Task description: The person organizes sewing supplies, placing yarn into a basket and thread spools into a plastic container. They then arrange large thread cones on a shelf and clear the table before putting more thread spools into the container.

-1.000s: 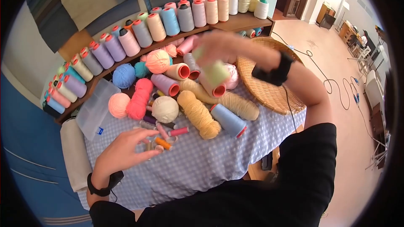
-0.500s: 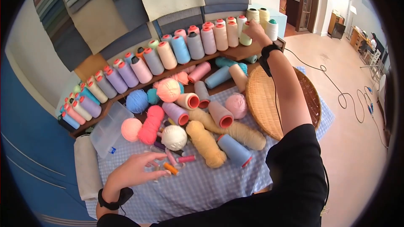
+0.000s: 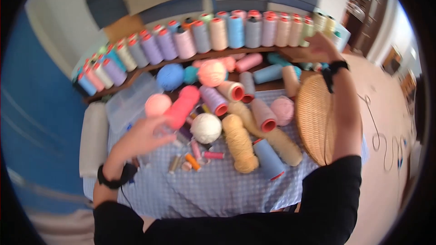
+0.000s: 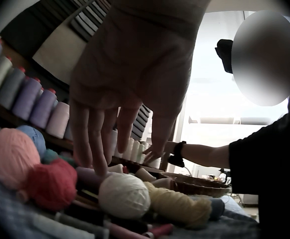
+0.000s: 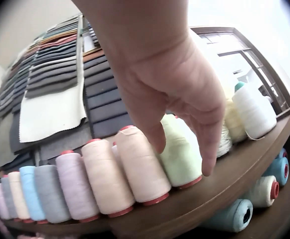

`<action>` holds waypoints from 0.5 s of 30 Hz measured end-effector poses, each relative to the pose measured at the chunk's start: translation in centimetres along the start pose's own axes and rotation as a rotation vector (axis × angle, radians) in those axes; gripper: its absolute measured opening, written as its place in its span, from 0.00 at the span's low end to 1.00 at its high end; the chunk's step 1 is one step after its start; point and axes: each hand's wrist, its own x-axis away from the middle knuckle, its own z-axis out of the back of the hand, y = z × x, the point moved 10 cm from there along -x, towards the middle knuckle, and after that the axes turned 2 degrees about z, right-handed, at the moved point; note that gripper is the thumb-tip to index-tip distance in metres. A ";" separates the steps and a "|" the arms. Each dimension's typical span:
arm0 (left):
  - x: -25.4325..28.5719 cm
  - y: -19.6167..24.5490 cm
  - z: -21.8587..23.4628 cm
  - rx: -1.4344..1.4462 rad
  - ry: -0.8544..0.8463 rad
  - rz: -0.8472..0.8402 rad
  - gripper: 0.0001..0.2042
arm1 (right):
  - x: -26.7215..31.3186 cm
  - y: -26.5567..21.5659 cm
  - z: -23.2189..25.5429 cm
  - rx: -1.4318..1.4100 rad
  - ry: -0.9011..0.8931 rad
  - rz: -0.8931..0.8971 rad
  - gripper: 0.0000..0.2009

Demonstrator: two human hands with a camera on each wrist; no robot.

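A pale green thread cone (image 5: 181,157) stands upright on the wooden shelf (image 5: 212,191), at the right part of the row. My right hand (image 3: 321,45) is right by this cone, and in the right wrist view its thumb and fingers lie loosely apart on either side of it. Over the left part of the table my left hand (image 3: 147,137) hovers with relaxed fingers and nothing in them. Close to it are a coral-red yarn skein (image 3: 182,106), a peach yarn ball (image 3: 158,105) and a white yarn ball (image 4: 125,195). Small thread spools (image 3: 192,161) lie just right of that hand.
A long row of thread cones (image 3: 218,34) lines the shelf. Yarn skeins (image 3: 240,143), fallen cones (image 3: 269,159) and a pink ball (image 3: 282,110) crowd the checked tablecloth (image 3: 213,195). A wicker basket (image 3: 313,118) leans at right; a clear plastic case (image 3: 129,102) lies at left.
My right hand carried the pale green cone from over the table up to the shelf, and its fingers have now loosened around it. My left hand has drawn back from the small spools.
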 end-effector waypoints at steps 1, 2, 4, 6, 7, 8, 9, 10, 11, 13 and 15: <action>-0.3 -0.4 1.0 -0.016 0.056 -0.002 0.19 | 0.3 -1.0 -0.7 0.199 0.063 -0.304 0.15; -0.6 -1.3 2.0 -0.075 0.152 -0.055 0.18 | 2.7 -3.0 -0.6 0.415 0.136 -0.598 0.17; -0.3 -2.7 2.8 -0.123 0.252 -0.065 0.16 | 2.7 -6.6 -3.3 0.513 0.075 -0.519 0.21; -0.5 -3.7 2.3 -0.129 0.189 0.067 0.18 | 3.6 -10.3 -7.6 0.515 0.006 -0.489 0.18; 0.1 -3.8 2.1 -0.120 0.189 0.077 0.18 | 4.7 -13.8 -12.0 0.625 -0.236 -0.352 0.18; 0.6 -3.7 1.6 -0.149 0.158 0.075 0.20 | 6.6 -16.3 -16.5 0.726 -0.472 -0.216 0.17; 1.0 -3.4 1.0 -0.175 0.123 0.067 0.22 | 7.9 -19.2 -19.2 0.776 -0.438 0.010 0.16; 1.7 -2.9 0.8 -0.164 0.108 0.061 0.22 | 9.5 -21.7 -21.6 0.818 -0.401 0.231 0.15; 2.8 -3.3 1.1 -0.178 0.120 0.140 0.23 | 10.8 -22.0 -23.7 0.799 -0.465 0.242 0.16; 5.0 -4.7 0.8 -0.190 0.118 0.212 0.24 | 12.6 -22.7 -27.3 0.776 -0.530 0.238 0.18; 7.6 -6.1 1.5 -0.240 0.201 0.208 0.24 | 12.6 -23.5 -28.7 0.913 -0.424 0.182 0.21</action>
